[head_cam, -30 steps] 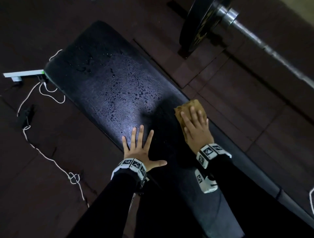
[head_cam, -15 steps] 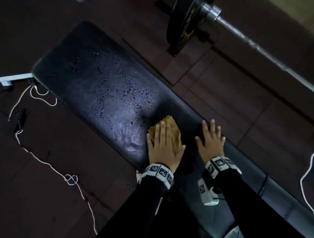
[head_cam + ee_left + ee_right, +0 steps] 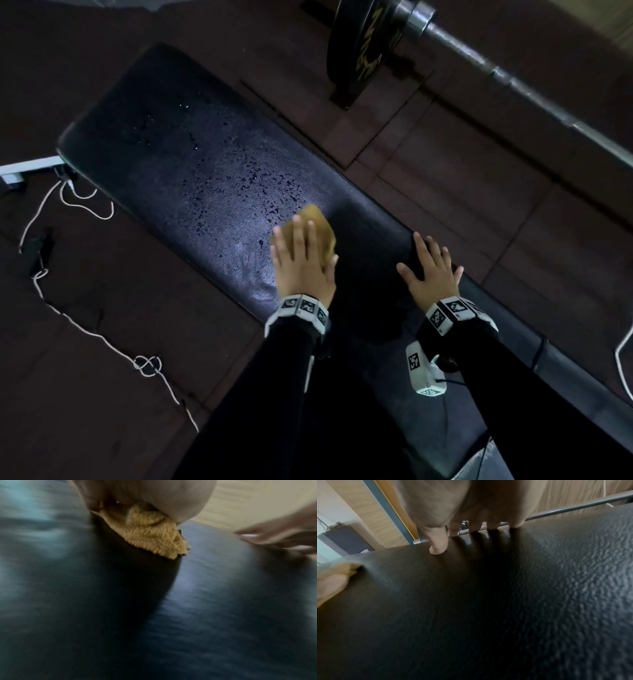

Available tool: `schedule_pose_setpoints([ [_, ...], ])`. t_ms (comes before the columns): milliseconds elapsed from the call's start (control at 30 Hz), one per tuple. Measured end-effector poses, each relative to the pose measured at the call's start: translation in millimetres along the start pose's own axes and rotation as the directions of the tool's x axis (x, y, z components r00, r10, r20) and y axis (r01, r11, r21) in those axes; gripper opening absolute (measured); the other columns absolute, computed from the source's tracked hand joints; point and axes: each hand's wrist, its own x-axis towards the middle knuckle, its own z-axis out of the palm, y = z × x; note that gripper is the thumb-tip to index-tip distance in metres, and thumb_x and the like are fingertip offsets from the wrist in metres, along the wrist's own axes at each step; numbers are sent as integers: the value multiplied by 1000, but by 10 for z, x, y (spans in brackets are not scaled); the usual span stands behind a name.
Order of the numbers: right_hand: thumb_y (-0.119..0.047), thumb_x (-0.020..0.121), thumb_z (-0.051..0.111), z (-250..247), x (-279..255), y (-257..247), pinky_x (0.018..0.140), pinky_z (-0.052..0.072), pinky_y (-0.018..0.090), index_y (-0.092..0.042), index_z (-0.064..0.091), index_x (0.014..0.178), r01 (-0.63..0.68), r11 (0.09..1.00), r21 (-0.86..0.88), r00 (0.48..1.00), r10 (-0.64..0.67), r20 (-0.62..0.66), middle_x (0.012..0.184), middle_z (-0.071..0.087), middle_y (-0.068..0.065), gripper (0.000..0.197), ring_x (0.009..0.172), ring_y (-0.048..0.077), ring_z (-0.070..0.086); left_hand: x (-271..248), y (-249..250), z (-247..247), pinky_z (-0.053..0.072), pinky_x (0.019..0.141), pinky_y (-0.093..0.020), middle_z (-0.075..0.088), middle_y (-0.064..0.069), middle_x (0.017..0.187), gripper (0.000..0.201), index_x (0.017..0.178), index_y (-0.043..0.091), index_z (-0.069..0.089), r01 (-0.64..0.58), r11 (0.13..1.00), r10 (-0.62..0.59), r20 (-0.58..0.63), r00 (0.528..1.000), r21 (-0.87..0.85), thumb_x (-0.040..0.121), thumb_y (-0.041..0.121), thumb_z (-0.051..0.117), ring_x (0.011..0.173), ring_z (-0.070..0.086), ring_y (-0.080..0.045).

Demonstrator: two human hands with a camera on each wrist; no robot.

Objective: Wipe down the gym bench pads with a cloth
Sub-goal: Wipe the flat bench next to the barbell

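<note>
Bench pad [image 3: 191, 164]: we take this long black pad as our landmark; it runs away from us, and droplets bead on its middle stretch, beyond the cloth.
Cloth [image 3: 317, 224]: we have the tan, folded cloth flat on the bench pad, about midway across its width, right at the near edge of the droplets.
Left hand [image 3: 301, 260]: we press it flat on the cloth, fingers straight and close together, nothing curled round the fabric; the left wrist view shows the cloth bunched under the palm.
Right hand [image 3: 430, 270]: we rest it spread on the bench pad's right edge, beside the cloth but apart from it, fingers splayed, holding nothing.
Slip risk: we judge that, with only a flat palm holding it, the cloth could fold up or slide out from under us on the wet vinyl.
Coverage risk: we think a narrow stroke would leave droplets along the bench pad's far end and left edge.
Smear risk: a soaked cloth might simply spread the water.
Barbell [image 3: 513, 82]: it lies on the floor beyond the bench pad's right side; a long, fast push could carry our knuckles towards its plate [image 3: 363, 44].
Cord [image 3: 85, 318]: the white cord trails on the floor left of the bench pad, and we could snag a foot on it.
</note>
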Motion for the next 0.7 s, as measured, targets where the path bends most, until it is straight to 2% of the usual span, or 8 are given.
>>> schedule_pose_setpoints([
  [100, -48, 92, 46, -4, 9, -9, 113, -3, 55, -41, 10, 147, -5, 1000, 20, 1000, 5, -16, 157, 9, -9, 67, 145, 21, 0, 5, -347, -29, 3, 117, -53, -9, -10, 159, 74, 151, 16, -6, 136, 989, -137, -24, 990, -59, 94, 54, 22, 143, -5, -45],
  [167, -47, 91, 48, 0, 13, -15, 113, -2, 56, -41, 11, 147, -7, 1000, 24, 1000, 8, -29, 157, 11, -8, 67, 145, 22, 2, -121, -521, -19, 10, 116, -56, -3, -14, 159, 72, 151, 13, 0, 190, 978, -196, -57, 979, -91, 96, 54, 18, 143, 1, -47],
  [300, -49, 91, 47, 5, 17, 6, 113, -2, 56, -41, 11, 147, 2, 1000, 4, 999, -2, -34, 157, 11, -9, 67, 145, 22, 2, -480, -500, 65, 21, 110, -61, 11, -20, 157, 71, 150, 5, 18, 255, 956, -268, -74, 961, -143, 95, 50, 21, 140, 12, -51],
  [367, -50, 91, 46, 2, 17, 10, 113, -3, 55, -42, 9, 147, 1, 1000, -6, 1000, -1, -20, 157, 9, -9, 67, 145, 22, 1, -644, -326, 101, 24, 107, -64, 20, -22, 155, 69, 147, 3, 29, 216, 964, -227, -62, 972, -153, 92, 45, 29, 137, 18, -54],
  [433, -50, 92, 44, 7, 15, 3, 113, -3, 55, -42, 8, 147, 1, 1000, -15, 1000, -1, -14, 158, 8, -9, 66, 145, 22, 0, -757, -104, 131, 19, 108, -64, 22, -21, 154, 68, 146, 6, 32, 91, 989, -93, -10, 996, -114, 90, 44, 30, 137, 18, -53],
  [500, -50, 92, 44, 11, 17, -3, 113, -2, 55, -42, 7, 147, 1, 1000, -27, 1000, -1, -16, 158, 7, -9, 66, 145, 23, 0, -760, 100, 154, 8, 112, -61, 16, -16, 157, 68, 149, 10, 26, -27, 998, 28, 26, 999, -57, 91, 46, 32, 141, 10, -50],
  [600, -51, 92, 43, 5, 31, 17, 113, -1, 56, -42, 5, 147, 3, 999, -35, 1000, -3, 4, 158, 5, -9, 66, 145, 23, -1, -516, 247, 122, -6, 114, -54, 2, -12, 159, 70, 152, 15, 13, -84, 996, 85, 23, 996, -38, 94, 47, 36, 143, -2, -45],
  [700, -51, 92, 42, -7, 48, 43, 112, -1, 57, -42, 5, 147, 16, 999, -28, 999, -15, 29, 158, 4, -8, 67, 145, 24, -1, -196, 140, 58, -9, 116, -51, -15, -8, 159, 69, 152, 18, -4, -118, 993, 117, 42, 992, 10, 97, 49, 25, 143, -14, -40],
])
